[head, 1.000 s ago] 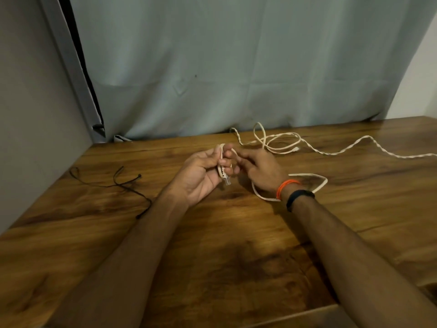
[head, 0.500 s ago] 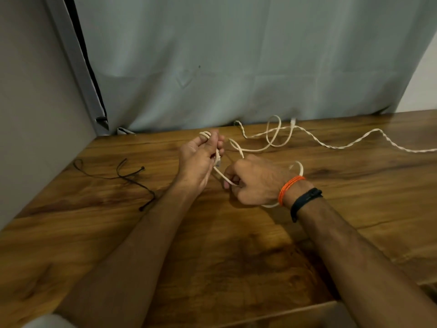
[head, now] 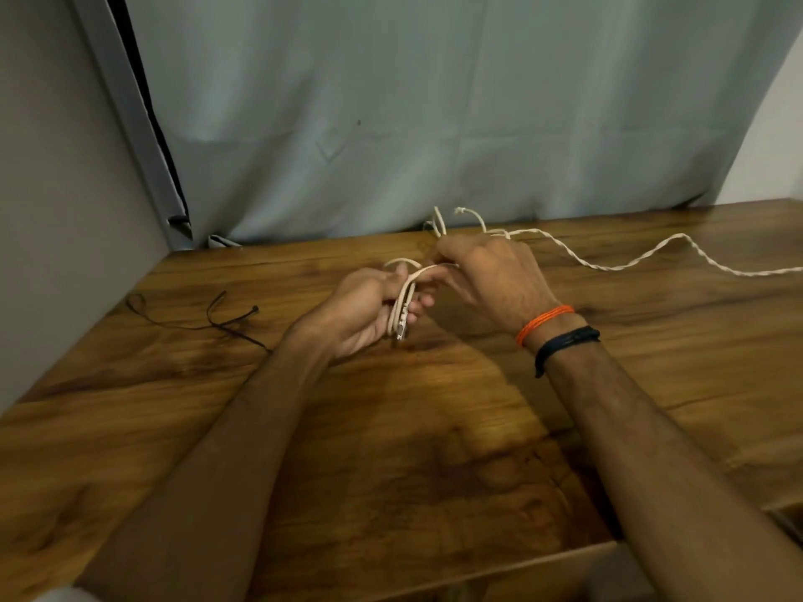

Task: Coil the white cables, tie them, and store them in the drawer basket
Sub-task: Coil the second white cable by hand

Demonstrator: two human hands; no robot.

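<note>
The wooden surface (head: 434, 449) runs back to a grey-green curtain (head: 391, 123), and most of the job is still ahead on it. The white cable (head: 608, 265) is only partly gathered: a long twisted stretch trails from behind the right hand across the surface and out of view at the right edge, and a few loose loops stand up just behind that hand near the curtain.

The left hand (head: 365, 310) has its fingers curled around a small bundle of folded turns, its grip closed on them, with what looks like a metal plug end poking out below the palm. The right hand (head: 491, 280) pinches the strand just beside that bundle, its grip closed on the cable as it feeds a turn across.

By my reading, coiling is in its first few turns. The rest of the length has to be wound in, then tied; the thin black tie (head: 208, 317) lies untouched, well apart to the left. No drawer basket is in view, so storing is not begun.
</note>
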